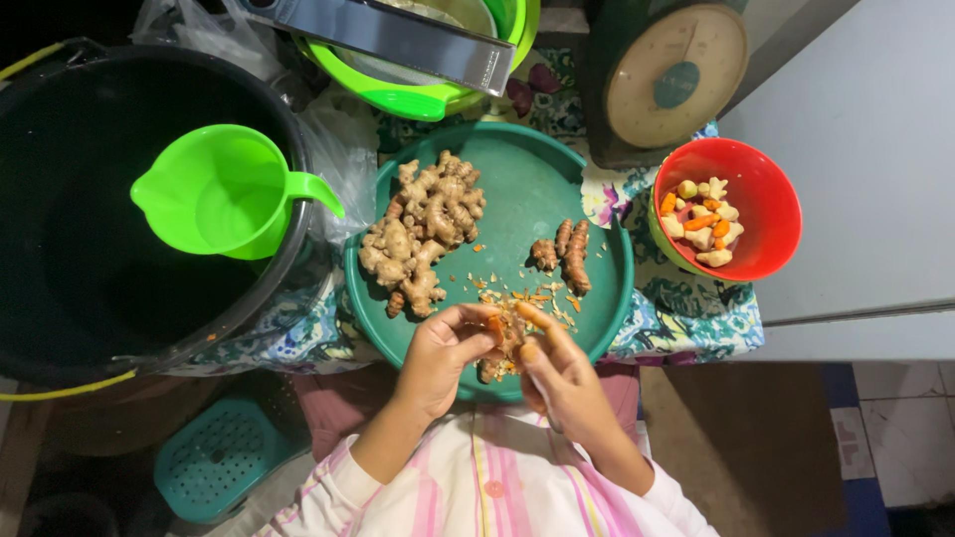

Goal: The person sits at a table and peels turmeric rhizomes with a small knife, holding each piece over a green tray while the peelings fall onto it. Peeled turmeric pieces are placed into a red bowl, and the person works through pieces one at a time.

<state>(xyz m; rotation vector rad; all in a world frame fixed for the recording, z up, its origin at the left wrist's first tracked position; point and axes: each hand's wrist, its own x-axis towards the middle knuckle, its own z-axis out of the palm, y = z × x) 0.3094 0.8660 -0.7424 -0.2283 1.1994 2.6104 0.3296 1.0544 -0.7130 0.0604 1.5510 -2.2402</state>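
Leftmost, a big black bucket (pixel 90 288) with a yellow-trimmed rim takes up that side, and a bright green jug (pixel 224 189) sits inside it, handle pointing right. Below the bucket, on the floor, lies a teal perforated stool (pixel 214 462). Next comes a round teal tray (pixel 537 184) on a flower-print cloth (pixel 686 308). On the tray's left part lies a heap of ginger (pixel 423 234), unpeeled and knobbly. Near its middle-right lie a few turmeric roots (pixel 567 254), close together, well apart from the ginger. Orange and tan peelings (pixel 532 298) are scattered between these and the hands.

At the tray's near edge, the left hand (pixel 438 358) is curled around a small root (pixel 509 333), fingers closed on it from the left. The right hand (pixel 562 378) meets it from the right, thumb and forefinger pinched narrow on the same root, orange-stained at the tips. I cannot tell whether it also holds a blade. The root sits between both hands, just above the tray rim. Pink-striped sleeves (pixel 477 492) show below.

Above the tray stands a green basin (pixel 418 94) with a metal piece across it. Further right is a dial scale (pixel 667 75), and beside it a red bowl (pixel 766 194) holding peeled pale and orange pieces (pixel 701 219).
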